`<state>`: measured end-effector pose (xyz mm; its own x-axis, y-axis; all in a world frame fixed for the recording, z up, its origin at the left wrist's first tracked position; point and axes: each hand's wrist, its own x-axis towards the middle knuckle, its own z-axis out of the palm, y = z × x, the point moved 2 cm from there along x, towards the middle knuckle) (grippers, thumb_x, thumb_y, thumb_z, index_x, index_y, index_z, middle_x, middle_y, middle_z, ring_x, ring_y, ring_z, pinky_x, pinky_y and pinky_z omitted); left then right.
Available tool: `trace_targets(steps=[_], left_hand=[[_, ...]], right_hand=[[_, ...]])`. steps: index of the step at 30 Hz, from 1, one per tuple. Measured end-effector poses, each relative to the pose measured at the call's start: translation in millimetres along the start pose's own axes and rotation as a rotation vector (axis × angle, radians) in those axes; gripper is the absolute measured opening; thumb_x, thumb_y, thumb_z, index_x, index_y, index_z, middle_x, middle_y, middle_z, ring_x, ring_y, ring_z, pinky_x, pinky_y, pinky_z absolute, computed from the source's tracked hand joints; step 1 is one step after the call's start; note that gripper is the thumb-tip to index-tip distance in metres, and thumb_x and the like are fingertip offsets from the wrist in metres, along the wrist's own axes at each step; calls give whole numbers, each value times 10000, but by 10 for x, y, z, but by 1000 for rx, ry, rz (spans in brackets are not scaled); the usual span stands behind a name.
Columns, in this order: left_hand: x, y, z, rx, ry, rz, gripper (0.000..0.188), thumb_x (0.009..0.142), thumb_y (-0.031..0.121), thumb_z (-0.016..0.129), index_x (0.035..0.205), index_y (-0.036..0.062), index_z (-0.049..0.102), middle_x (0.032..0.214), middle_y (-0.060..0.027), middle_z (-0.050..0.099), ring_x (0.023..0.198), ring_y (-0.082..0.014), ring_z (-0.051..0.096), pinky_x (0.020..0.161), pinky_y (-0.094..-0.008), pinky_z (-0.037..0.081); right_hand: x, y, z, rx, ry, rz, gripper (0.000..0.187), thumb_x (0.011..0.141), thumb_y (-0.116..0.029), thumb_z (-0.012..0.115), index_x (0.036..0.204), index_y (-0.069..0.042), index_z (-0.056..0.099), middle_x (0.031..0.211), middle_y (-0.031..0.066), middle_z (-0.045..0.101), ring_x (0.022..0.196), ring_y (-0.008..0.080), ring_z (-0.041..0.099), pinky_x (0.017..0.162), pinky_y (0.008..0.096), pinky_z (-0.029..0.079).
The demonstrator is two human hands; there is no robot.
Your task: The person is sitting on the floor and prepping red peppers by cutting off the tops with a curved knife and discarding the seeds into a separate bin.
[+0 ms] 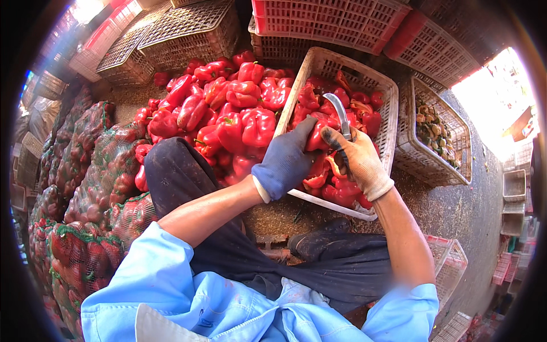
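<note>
My left hand [286, 164], in a blue glove with a white cuff, grips a red bell pepper [317, 134] over the near part of a white plastic crate [392, 122]. In my right hand [360, 161], gloved in a pale, stained glove with dark fingertips, is a knife with a curved blade [340, 109], its tip pointing up and left. The handle is hidden in my fingers. Blade and pepper are close together; whether they touch, I cannot tell. Red pepper pieces [342, 191] fill much of the crate below my hands.
Left of the crate lies a heap of whole red peppers [228, 114]. Mesh sacks of peppers [99, 176] stack along the left. A crate of greenish scraps [436, 134] stands at the right. Red and white crates [330, 25] and brown crates [182, 34] stand behind.
</note>
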<state>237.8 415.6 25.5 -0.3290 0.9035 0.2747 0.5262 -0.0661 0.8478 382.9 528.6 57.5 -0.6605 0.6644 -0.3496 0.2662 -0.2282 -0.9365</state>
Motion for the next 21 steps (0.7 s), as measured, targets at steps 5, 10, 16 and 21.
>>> trace_targets(steps=[5,10,16,21], left_hand=[[-147,-110,87,132,-38,73,762,869,90,785,1555,79,454,1076,-296,717,952,-486,721,788,-535,578],[-110,-64,87,9,-107,-62,717,886,63,739,1548,56,463,1085,-282,729,955,-480,727,801,-523,579],[-8,79,-92,-280,-178,-221,553,877,23,734,1422,42,643,1203,-224,763,1135,-326,753,942,-386,586],[108,98,-254,-400,-286,-255,515,889,51,802,1390,28,683,1237,-139,775,1139,-179,733,993,-331,576]], right_hand=[[-87,-40,55,32,46,119,388,1002,-474,782,896,-149,598,591,-35,547,412,84,502,373,255,342],[-30,97,-44,135,65,173,317,1040,-340,756,848,-145,597,553,-17,526,410,98,487,386,275,388],[-94,-32,-78,89,6,189,266,1029,-290,744,849,-164,595,551,-40,503,424,80,466,380,265,296],[-156,-140,-100,12,-51,119,206,991,-301,760,907,-133,675,569,-47,504,434,60,438,402,251,285]])
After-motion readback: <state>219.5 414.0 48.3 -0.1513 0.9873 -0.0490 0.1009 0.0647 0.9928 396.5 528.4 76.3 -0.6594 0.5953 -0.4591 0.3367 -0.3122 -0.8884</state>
